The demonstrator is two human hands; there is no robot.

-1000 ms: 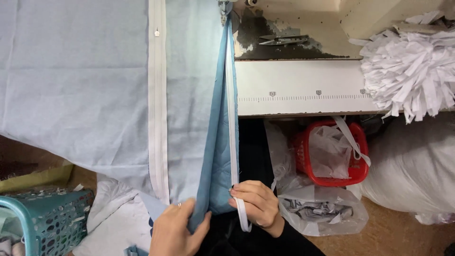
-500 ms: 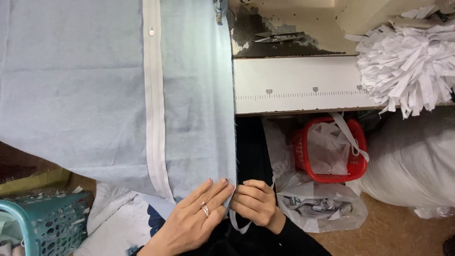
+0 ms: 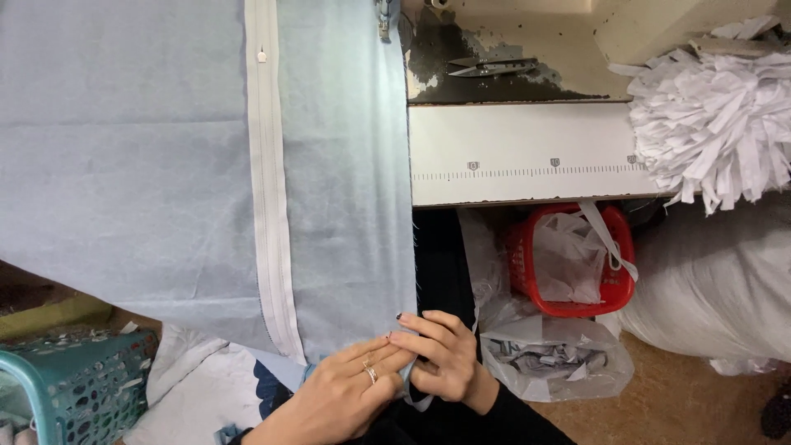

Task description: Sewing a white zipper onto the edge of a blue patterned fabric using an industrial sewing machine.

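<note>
Pinching the pale blue fabric (image 3: 338, 247) hem at six o'clock, left hand (image 3: 342, 395) and right hand (image 3: 441, 354) close their fingers on its edge beside the white zipper (image 3: 270, 231); keeping both grips level should hold it flat on the bench (image 3: 527, 152).

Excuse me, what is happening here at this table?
A person works on a light blue fabric with a white zipper sewn along it. The left hand and right hand meet at its lower corner, pinching the edge. Snips lie on the table, and a red basket stands below.
</note>
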